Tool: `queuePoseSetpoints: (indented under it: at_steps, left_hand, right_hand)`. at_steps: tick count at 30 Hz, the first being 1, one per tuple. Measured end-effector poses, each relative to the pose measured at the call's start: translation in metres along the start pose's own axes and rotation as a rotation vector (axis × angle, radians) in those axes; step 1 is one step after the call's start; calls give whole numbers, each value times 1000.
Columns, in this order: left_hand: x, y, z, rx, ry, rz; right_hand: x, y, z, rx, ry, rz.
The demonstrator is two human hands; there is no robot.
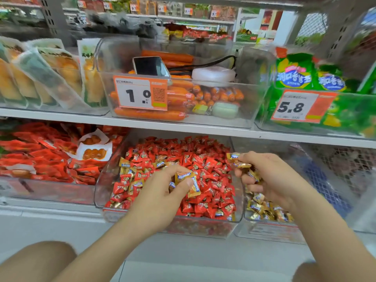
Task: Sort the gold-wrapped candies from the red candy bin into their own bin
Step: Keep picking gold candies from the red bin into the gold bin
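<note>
1. Head view: we see our left hand (160, 192) pinching gold-wrapped candies (186, 179) over the red candy bin (101, 186).
2. Our right hand (270, 178) grips several more above the gold bin (264, 231), just right of the red one.

Red candies (213, 180) partly under the left hand (162, 192); blurred green snack bags (295, 76), partly out of frame at right.
</note>
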State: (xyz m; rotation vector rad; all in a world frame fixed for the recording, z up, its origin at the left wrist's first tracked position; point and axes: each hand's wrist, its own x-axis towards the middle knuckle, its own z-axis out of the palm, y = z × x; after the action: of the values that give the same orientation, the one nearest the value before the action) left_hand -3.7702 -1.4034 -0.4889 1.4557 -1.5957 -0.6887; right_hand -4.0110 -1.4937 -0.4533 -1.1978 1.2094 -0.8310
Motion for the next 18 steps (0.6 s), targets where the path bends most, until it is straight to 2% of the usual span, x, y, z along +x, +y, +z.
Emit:
queuePoseSetpoints:
  at_steps: [3,6,8,11,14,16,18]
  left_hand:
    - [0,23,30,-12,-80,18]
    - [13,51,70,9,-129,51]
    - [28,66,102,36,-144,65]
    - [60,77,153,110,-165,11]
    - [88,77,197,282,-196,-31]
    - [101,74,212,371,-285,-66]
    - [108,70,217,416,-441,-36]
  right_hand:
    - [-2,21,-47,-107,173,-6]
    - [1,49,-93,-491,340,-37]
    - [3,63,-114,-625,360,-38]
    - [3,75,-131,-594,302,-28]
    - [-1,72,-142,-443,247,-134]
    - [-3,69,-150,-445,240,-195]
    - [-6,69,-157,-519,287,-218]
